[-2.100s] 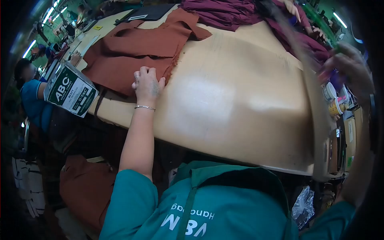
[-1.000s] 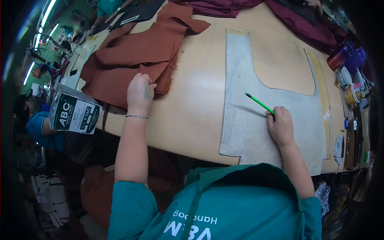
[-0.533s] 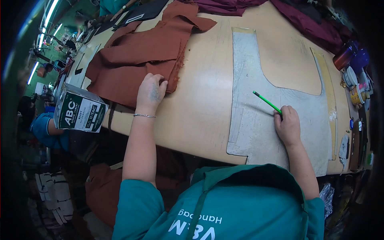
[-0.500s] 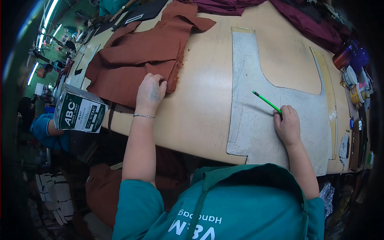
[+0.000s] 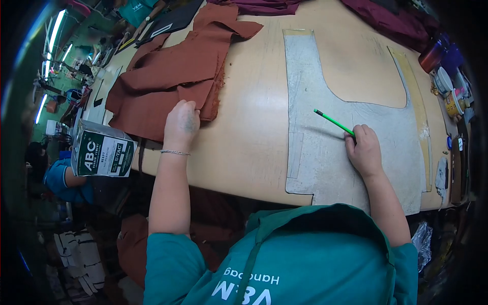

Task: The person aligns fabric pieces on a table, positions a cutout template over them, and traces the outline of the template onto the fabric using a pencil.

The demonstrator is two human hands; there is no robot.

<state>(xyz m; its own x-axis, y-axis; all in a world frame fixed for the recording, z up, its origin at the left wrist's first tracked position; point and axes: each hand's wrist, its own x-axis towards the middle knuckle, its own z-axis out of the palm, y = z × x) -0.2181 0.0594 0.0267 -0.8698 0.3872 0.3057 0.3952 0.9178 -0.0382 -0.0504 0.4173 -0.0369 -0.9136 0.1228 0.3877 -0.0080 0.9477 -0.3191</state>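
My left hand (image 5: 182,121) grips the near edge of a layered stack of rust-brown fabric (image 5: 168,76) at the table's left side. The fabric's right edge is frayed. My right hand (image 5: 365,148) holds a green pencil (image 5: 333,122), its dark end pointing up and to the left. That hand rests on a large grey pattern piece (image 5: 325,147), which has a wide curved cutout at the top and a yellowish strip down its right side. The pattern lies flat, apart from the brown fabric.
A labelled ABC can (image 5: 104,151) stands at the table's left edge. Maroon fabric (image 5: 389,23) lies at the far side. Cups and small containers (image 5: 450,99) line the right edge. A co-worker's arm (image 5: 74,178) shows at left, another person (image 5: 137,11) at the far left.
The grey pattern, first raised and blurred beside my right hand, now lies flat on the table. My right hand has come down onto it with the pencil. My left hand has closed on the fabric edge.
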